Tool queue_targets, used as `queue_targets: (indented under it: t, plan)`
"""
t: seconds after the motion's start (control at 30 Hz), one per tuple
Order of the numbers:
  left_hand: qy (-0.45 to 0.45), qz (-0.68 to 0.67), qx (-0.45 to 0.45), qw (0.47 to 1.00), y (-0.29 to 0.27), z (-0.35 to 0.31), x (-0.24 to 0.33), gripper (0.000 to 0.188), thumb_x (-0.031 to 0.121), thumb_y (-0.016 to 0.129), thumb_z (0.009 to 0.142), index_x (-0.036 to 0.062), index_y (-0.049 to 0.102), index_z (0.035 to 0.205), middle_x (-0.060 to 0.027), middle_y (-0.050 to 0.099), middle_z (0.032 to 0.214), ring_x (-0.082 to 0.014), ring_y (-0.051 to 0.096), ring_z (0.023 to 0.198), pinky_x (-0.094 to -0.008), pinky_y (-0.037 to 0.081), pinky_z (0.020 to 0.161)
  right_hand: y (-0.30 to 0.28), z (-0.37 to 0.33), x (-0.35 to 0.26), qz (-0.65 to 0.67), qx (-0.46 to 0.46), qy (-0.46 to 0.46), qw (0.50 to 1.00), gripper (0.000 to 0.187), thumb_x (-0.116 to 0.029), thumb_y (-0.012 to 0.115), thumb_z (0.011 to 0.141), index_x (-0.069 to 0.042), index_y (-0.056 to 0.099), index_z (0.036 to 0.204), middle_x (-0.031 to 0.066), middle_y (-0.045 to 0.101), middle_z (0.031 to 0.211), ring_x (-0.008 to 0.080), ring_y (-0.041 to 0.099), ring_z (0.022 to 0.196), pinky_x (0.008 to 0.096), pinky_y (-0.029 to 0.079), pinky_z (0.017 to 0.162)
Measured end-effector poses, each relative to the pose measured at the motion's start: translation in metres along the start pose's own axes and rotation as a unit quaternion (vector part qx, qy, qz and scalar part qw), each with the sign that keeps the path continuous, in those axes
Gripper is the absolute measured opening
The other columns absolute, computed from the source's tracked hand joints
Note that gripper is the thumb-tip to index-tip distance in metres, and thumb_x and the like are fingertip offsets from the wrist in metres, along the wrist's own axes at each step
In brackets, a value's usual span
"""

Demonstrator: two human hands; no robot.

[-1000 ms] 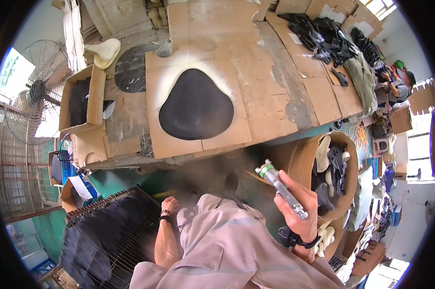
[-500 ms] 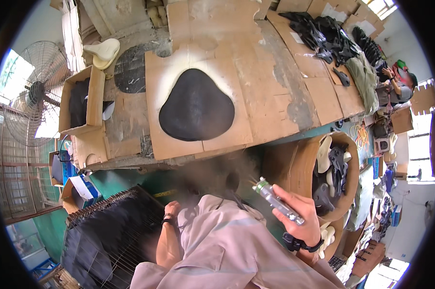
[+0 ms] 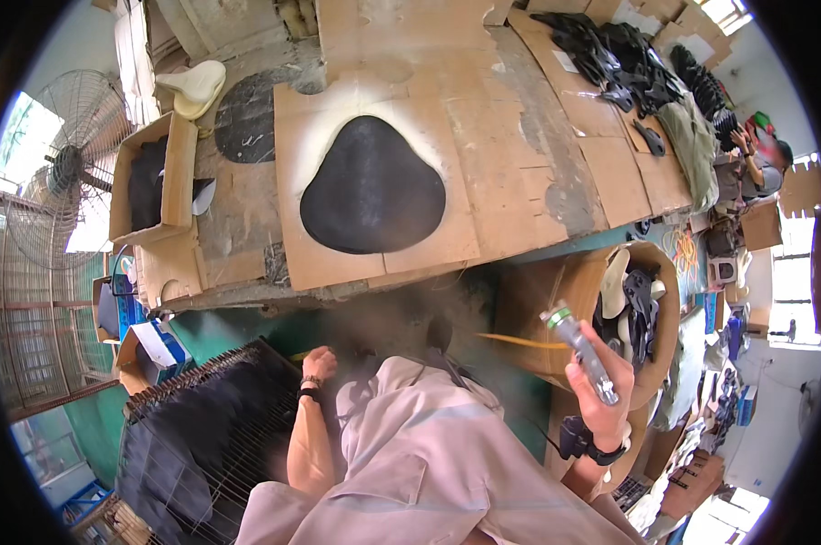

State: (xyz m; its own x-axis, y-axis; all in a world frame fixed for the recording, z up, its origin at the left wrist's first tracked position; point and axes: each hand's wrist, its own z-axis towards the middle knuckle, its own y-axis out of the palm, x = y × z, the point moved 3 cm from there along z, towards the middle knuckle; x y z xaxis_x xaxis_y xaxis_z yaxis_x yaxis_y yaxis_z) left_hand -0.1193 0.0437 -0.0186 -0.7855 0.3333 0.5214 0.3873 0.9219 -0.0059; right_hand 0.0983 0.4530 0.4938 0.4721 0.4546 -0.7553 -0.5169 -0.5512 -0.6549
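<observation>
My right hand is wrapped round a metal spray gun with a green ring at its front end, held over the gap beside the cardboard drum. My left hand hangs beside my lap, near the wire rack, with its fingers curled in and nothing visible in them. On the table in front of me lies a flat black saddle-shaped piece, rounded and triangular, its narrow end pointing away. A whitish spray mark surrounds its far edges on the cardboard sheet beneath it. Both hands are apart from it.
A cardboard drum of saddle parts stands at right. Black pieces lie on a wire rack at left. A cardboard box and cream saddle sit on the table's left. A yellow hose crosses the gap. Another person works far right.
My right hand with the spray gun has moved right and turned the gun's front end more upward. My left hand has risen slightly. The yellow hose now shows more clearly.
</observation>
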Motion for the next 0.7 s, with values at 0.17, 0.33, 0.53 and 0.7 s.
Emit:
queue_targets:
  t: [0.17,0.33,0.53,0.7]
  plan:
    - [0.179,0.078,0.081,0.977,0.009,-0.007,0.086,0.03,0.008,0.06,0.093,0.0026,0.064,0.122,-0.009,0.071,0.097,-0.0164,0.069,0.077,-0.0283,0.056,0.062,0.014,-0.012,-0.005,0.052,-0.119,-0.037,0.991,0.05,0.002,0.072,0.078,0.006,0.063,0.127,0.018,0.072,0.097,0.0232,0.069,0.076,0.0293,0.053,0.073]
    - [0.31,0.077,0.132,0.938,0.042,0.015,0.18,0.021,0.012,0.064,0.091,0.003,0.068,0.109,-0.0049,0.07,0.087,-0.0122,0.065,0.075,-0.0262,0.054,0.062,0.043,-0.009,-0.024,0.083,-0.14,-0.061,0.985,0.049,0.001,0.073,0.08,0.005,0.062,0.127,0.0183,0.072,0.097,0.0221,0.069,0.078,0.0296,0.053,0.074]
    - [0.426,0.217,0.288,0.83,0.101,0.037,0.275,0.023,0.02,0.073,0.083,0.0106,0.069,0.104,-0.0096,0.07,0.091,-0.0276,0.067,0.089,-0.0409,0.052,0.082,0.034,-0.02,-0.015,0.057,-0.033,0.0,0.998,0.049,0.001,0.071,0.081,0.005,0.061,0.128,0.0167,0.071,0.094,0.021,0.067,0.077,0.0297,0.052,0.072]
    - [0.306,0.378,0.35,0.801,0.124,0.026,0.299,0.022,0.019,0.076,0.079,0.0154,0.069,0.1,-0.0095,0.066,0.102,-0.0318,0.065,0.097,-0.0447,0.053,0.084,0.021,-0.034,-0.008,0.042,-0.004,0.019,0.999,0.048,-0.002,0.071,0.082,0.006,0.061,0.128,0.0155,0.07,0.09,0.0207,0.064,0.072,0.0288,0.05,0.068]
